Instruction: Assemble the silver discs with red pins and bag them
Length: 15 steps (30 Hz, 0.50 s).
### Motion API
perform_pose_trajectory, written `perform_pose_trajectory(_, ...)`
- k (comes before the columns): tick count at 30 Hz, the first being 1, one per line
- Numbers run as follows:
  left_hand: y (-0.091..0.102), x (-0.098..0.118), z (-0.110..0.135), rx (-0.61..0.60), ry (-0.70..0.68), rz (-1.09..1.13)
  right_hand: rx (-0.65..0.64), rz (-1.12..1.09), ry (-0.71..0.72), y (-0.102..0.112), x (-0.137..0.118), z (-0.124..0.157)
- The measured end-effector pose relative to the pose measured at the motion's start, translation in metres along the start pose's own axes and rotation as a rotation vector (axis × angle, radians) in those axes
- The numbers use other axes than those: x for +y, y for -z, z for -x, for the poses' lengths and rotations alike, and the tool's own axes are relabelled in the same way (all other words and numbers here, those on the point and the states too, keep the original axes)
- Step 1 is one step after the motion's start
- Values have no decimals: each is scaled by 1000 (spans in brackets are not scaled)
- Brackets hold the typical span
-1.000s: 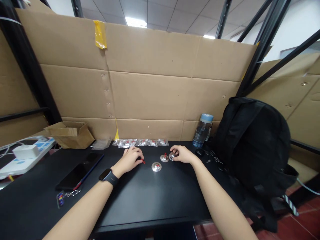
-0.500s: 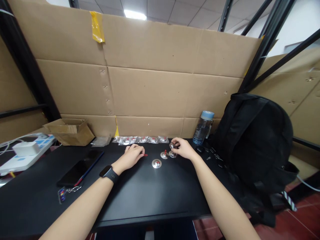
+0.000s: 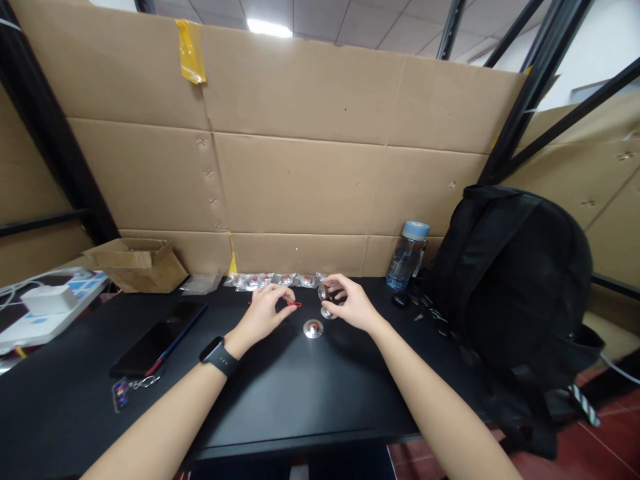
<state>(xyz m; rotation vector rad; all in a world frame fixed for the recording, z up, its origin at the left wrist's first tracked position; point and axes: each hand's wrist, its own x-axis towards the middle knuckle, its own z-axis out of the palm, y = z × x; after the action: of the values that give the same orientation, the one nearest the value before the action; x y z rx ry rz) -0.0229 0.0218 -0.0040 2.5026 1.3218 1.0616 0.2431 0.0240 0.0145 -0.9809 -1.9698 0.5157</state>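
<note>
Small metal finger cymbals with red cord loops lie near the middle of the black table. In my right hand (image 3: 353,303), a shiny finger cymbal (image 3: 323,291) is gripped on edge between thumb and fingers. Just below it a second finger cymbal (image 3: 327,313) is partly covered by my thumb. Closer to me, another finger cymbal (image 3: 313,329) rests flat, apart from both hands. My left hand (image 3: 265,313) is curled, with a thin red cord (image 3: 295,304) at its thumb and fingertips; its palm side is hidden.
Clear-bagged cymbals (image 3: 286,280) line the back by the cardboard wall (image 3: 300,193). On the left are a cardboard box (image 3: 150,270), a phone (image 3: 160,340) and a power strip (image 3: 75,313). A water bottle (image 3: 406,257) and a black backpack (image 3: 515,300) stand right.
My right hand has shifted left with the cymbal, over the cymbals on the table. My left hand has lifted slightly, its fingers and thumb farther apart around the red cord.
</note>
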Motion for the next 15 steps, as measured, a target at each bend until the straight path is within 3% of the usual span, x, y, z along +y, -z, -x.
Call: perform_pose_trajectory(15, 7, 24, 1, 120, -54, -38, 6, -367, 6, -27, -19, 5)
